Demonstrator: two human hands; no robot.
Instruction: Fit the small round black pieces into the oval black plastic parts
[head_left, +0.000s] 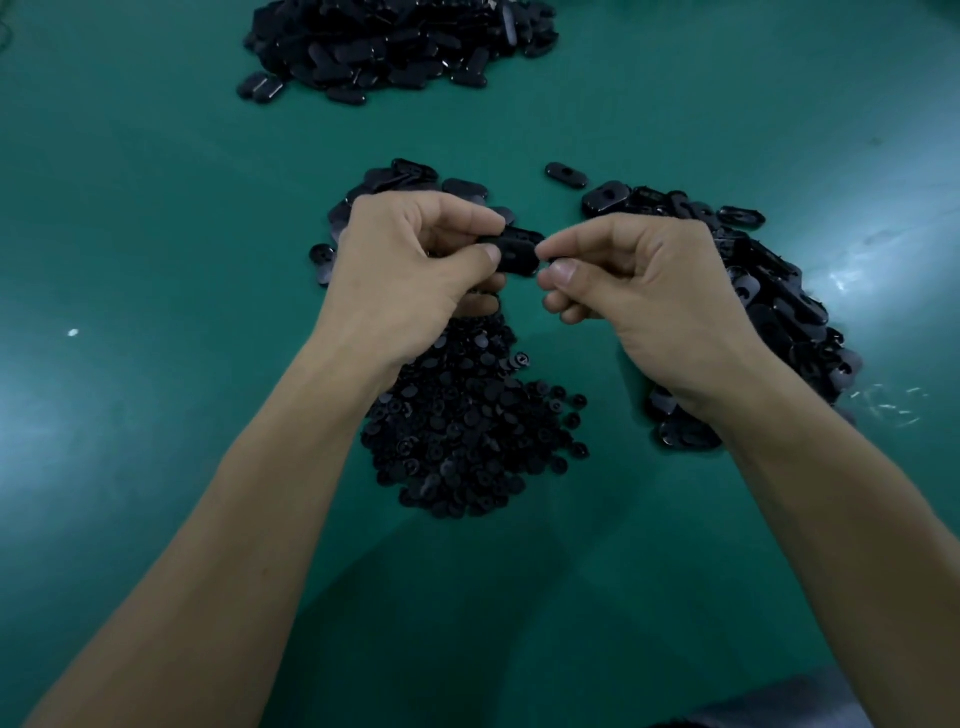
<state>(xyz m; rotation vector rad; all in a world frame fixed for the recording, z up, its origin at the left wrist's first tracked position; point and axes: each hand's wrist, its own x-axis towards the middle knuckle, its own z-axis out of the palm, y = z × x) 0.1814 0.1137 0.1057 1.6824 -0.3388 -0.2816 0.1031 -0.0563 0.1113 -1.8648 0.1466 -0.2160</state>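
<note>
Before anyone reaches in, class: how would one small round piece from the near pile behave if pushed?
Probably light: the round pieces are small, thin discs heaped loosely. Likely to slide, not roll: most seem to lie flat on the smooth table. Probably stiff: none looks bent.

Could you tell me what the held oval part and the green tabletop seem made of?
Oval part: probably moulded black plastic, slightly glossy; faint highlights show on its edge. Green tabletop: possibly a smooth rubbery or vinyl mat, satin; broad soft light reflections, no grain.
</note>
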